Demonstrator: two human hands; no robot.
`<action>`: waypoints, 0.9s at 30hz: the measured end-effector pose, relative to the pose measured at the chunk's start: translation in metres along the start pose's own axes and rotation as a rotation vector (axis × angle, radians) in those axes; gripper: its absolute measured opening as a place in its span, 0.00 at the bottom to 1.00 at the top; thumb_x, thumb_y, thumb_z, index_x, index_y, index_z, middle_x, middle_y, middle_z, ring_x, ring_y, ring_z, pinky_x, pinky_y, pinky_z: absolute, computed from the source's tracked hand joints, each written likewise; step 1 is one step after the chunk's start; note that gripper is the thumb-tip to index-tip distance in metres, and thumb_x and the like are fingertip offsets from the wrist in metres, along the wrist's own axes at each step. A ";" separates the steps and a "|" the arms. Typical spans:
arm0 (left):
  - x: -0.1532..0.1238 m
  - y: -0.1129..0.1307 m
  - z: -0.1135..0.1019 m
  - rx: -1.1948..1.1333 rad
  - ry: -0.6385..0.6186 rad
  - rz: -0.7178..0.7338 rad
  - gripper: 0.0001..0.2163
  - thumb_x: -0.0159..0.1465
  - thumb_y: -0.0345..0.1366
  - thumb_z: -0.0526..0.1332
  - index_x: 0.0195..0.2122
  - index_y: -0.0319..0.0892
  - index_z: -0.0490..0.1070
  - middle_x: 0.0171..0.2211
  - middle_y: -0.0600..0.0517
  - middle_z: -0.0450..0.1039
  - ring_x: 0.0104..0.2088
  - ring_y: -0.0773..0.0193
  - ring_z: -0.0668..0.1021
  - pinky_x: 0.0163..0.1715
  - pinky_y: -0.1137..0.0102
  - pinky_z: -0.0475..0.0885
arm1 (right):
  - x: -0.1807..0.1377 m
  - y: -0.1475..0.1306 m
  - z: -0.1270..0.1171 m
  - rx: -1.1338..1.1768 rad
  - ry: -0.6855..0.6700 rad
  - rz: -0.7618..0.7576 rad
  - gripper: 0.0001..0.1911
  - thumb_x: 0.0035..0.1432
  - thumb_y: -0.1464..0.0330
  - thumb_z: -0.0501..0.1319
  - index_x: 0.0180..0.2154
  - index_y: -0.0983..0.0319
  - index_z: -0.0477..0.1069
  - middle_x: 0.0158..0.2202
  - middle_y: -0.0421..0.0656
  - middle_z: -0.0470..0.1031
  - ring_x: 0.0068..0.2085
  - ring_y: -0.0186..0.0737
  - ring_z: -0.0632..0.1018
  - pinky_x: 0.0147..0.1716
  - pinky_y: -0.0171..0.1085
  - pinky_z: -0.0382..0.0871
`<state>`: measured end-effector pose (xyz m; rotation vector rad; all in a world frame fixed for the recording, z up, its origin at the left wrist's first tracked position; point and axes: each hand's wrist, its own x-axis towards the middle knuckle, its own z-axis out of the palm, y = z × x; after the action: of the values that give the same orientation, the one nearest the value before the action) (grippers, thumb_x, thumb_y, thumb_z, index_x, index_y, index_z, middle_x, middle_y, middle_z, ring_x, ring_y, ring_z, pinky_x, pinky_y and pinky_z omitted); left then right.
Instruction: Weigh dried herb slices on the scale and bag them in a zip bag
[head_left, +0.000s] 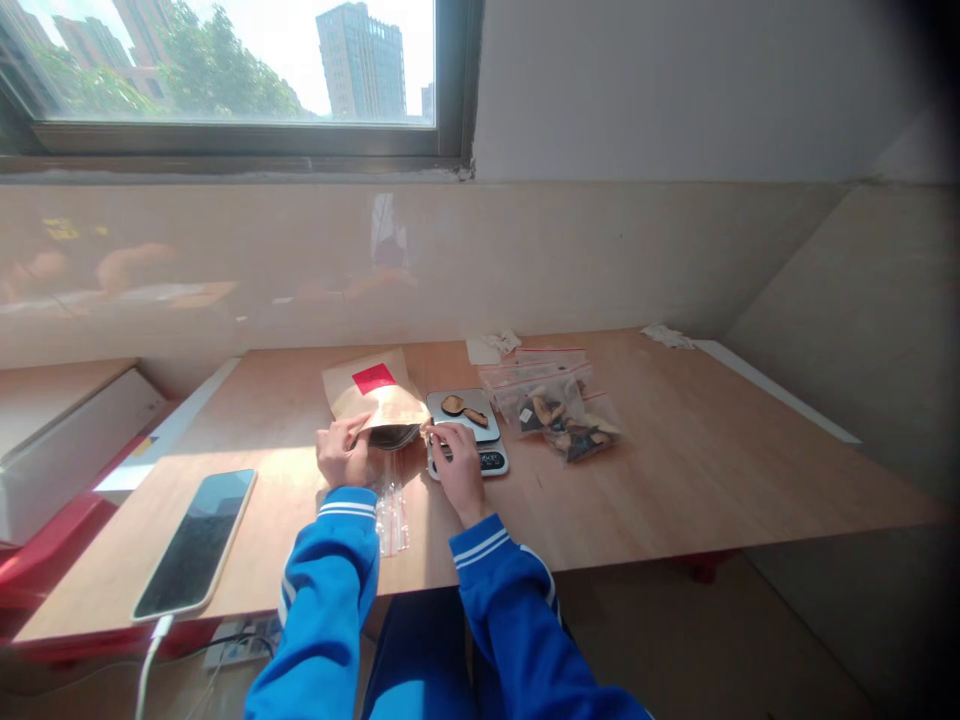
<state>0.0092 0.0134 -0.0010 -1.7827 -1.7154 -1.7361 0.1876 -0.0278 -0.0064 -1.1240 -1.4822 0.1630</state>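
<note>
A brown kraft paper bag with a red label lies on the table, its dark mouth facing me. My left hand grips the left edge of that mouth. My right hand is closed at the bag's right corner, over the near left part of a small digital scale; its fingertips pinch something small and pale brown that I cannot make out. On the scale's plate rest a round dried slice and a longer dried slice. The scale's display is partly covered by my right hand.
Right of the scale lie several clear zip bags with dark and tan dried pieces. Empty clear zip bags lie between my forearms. A phone with a white cable is at left. Crumpled white tissue sits by the wall.
</note>
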 end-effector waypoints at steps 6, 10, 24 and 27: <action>-0.003 -0.011 0.004 -0.013 -0.033 0.061 0.09 0.62 0.41 0.61 0.38 0.45 0.79 0.33 0.51 0.77 0.30 0.63 0.69 0.32 0.69 0.67 | 0.008 0.019 -0.007 -0.115 0.098 0.080 0.12 0.62 0.76 0.53 0.38 0.61 0.74 0.40 0.45 0.75 0.46 0.43 0.72 0.50 0.42 0.64; -0.003 -0.012 0.004 -0.005 0.000 0.077 0.09 0.61 0.40 0.62 0.38 0.45 0.79 0.33 0.51 0.78 0.29 0.63 0.68 0.32 0.69 0.67 | 0.009 0.024 -0.008 -0.159 0.102 0.114 0.11 0.62 0.74 0.53 0.40 0.61 0.74 0.42 0.45 0.77 0.45 0.43 0.71 0.49 0.42 0.64; -0.003 -0.009 0.004 -0.004 0.018 0.101 0.09 0.62 0.40 0.61 0.38 0.45 0.79 0.32 0.51 0.78 0.30 0.63 0.69 0.31 0.70 0.68 | -0.002 0.006 -0.003 -0.276 0.143 0.086 0.12 0.64 0.73 0.51 0.41 0.59 0.73 0.45 0.47 0.73 0.48 0.45 0.69 0.50 0.46 0.59; -0.003 -0.009 0.004 -0.007 -0.002 0.088 0.09 0.62 0.40 0.61 0.39 0.45 0.78 0.33 0.51 0.78 0.30 0.62 0.69 0.32 0.70 0.68 | -0.009 -0.007 0.003 -0.190 -0.015 -0.038 0.12 0.62 0.76 0.52 0.34 0.59 0.72 0.37 0.43 0.72 0.42 0.42 0.70 0.47 0.42 0.62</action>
<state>0.0058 0.0174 -0.0099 -1.8349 -1.6070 -1.7075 0.1803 -0.0360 -0.0087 -1.2471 -1.5562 0.0043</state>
